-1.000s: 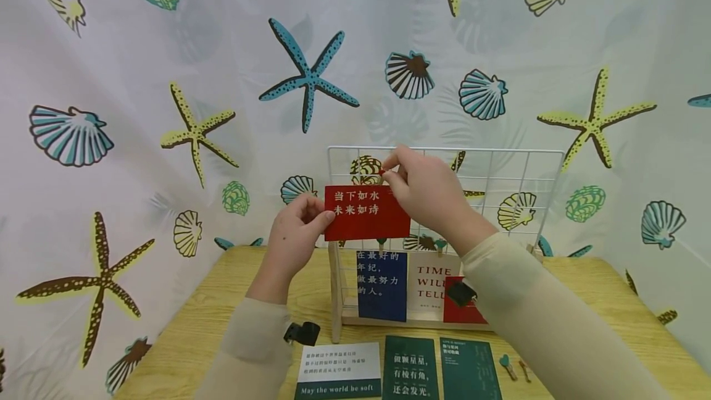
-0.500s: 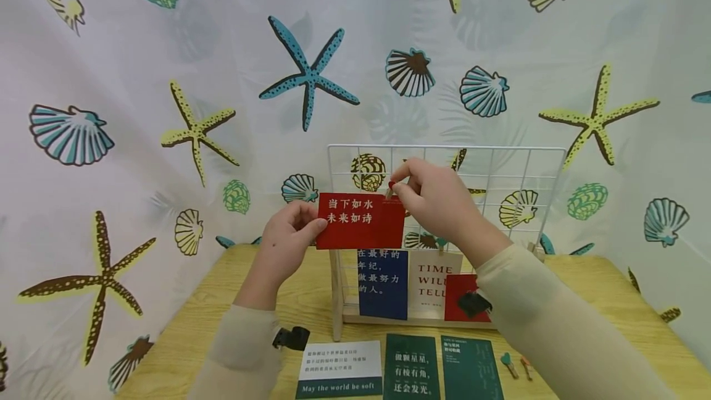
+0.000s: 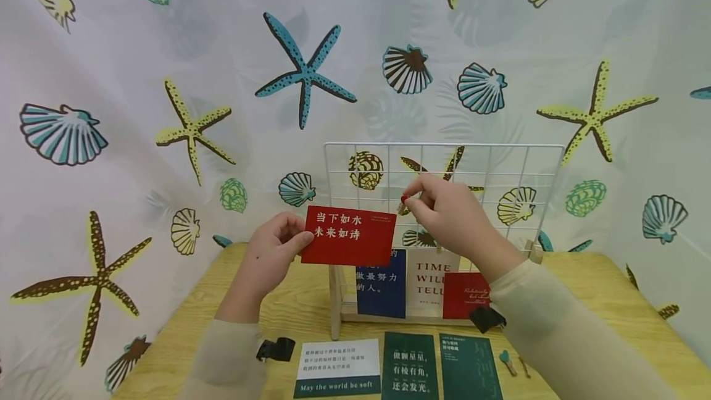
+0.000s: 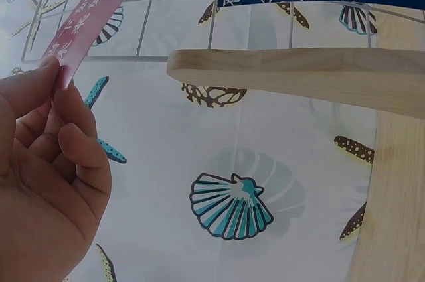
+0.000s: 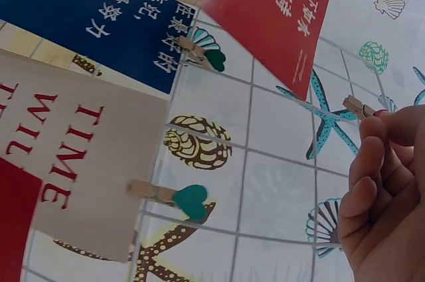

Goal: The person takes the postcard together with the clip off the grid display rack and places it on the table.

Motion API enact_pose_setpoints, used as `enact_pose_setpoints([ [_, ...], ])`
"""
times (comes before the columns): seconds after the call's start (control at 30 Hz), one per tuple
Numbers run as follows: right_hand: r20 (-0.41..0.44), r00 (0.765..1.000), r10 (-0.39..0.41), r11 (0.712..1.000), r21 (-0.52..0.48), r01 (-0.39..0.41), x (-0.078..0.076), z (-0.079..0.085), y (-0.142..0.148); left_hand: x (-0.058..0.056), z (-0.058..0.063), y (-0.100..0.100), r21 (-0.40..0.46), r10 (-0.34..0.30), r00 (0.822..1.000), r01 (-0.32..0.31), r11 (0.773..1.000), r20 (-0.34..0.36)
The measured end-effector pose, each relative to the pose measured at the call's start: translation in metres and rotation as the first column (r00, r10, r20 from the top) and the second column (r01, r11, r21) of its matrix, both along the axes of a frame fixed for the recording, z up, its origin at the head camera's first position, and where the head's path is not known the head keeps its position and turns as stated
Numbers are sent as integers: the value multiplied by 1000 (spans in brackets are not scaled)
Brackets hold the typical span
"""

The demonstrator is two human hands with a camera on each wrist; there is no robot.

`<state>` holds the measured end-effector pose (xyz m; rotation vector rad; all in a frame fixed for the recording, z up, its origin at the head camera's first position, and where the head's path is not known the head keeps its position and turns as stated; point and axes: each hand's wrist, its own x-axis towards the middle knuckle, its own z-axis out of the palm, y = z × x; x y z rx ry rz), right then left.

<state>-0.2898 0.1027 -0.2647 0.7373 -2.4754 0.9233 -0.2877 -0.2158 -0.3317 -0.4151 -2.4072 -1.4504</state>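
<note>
My left hand (image 3: pixel 269 255) pinches a red card (image 3: pixel 350 249) with white Chinese lettering by its left edge, thumb in front. The card is held in the air before a white wire grid rack (image 3: pixel 444 144). In the left wrist view the same red card (image 4: pixel 89 13) appears nearly edge-on. Between thumb and forefinger, my right hand (image 3: pixel 452 215) grips a small wooden clothespin (image 5: pixel 357 107) with a red heart. Its wooden end points at the card's upper right corner, a small gap apart. A blue card (image 3: pixel 381 292) hangs partly behind the red one.
On the rack hang a cream card (image 3: pixel 430 283) and another red card (image 3: pixel 463 295); a green-heart clothespin (image 5: pixel 172 197) grips the cream one. A white-and-green card (image 3: pixel 337 366) and two green cards (image 3: pixel 410 363) lie on the wooden table in front, beside loose clothespins (image 3: pixel 507 363).
Left hand and red card have moved down and left, away from the rack's upper part. The right hand with its clothespin has moved down and right; the clothespin now stands apart from the card.
</note>
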Motion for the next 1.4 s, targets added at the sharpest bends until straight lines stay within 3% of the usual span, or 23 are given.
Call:
enact_pose_setpoints([
  [0.27,20,1000,-18,1000,-18,19,3,-14,14,6,-4,-5,-6,-17,999,17,1000,38],
  [0.9,13,999,-31,999,-32,31,5,-32,28,11,-12,-21,-41,-20,999,21,999,34],
  [1.4,84,996,-26,996,-83,33,9,-54,41,17,-20,-37,-68,11,1000,-9,998,24],
])
